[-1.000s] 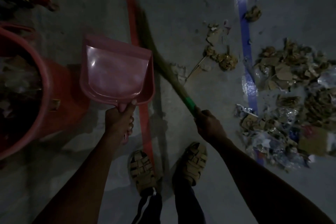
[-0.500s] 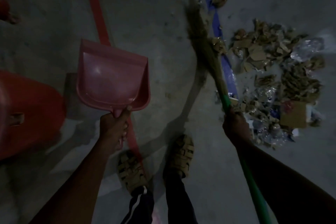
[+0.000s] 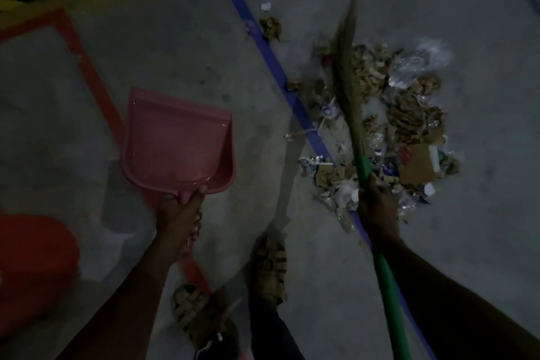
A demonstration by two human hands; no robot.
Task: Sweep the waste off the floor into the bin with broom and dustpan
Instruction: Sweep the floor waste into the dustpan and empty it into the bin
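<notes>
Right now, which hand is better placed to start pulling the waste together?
Right. The right hand grips the broom, whose bristles already lie over the waste pile. The left hand holds the empty dustpan well to the side, across the blue line.

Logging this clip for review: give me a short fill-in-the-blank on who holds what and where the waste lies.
1. The left hand holds the pink ____ by its handle.
2. The right hand grips the broom on its ____ handle.
3. The dustpan holds ____ waste.
4. The waste pile lies beside the ____ floor line.

Missing words: dustpan; green; no; blue
</notes>
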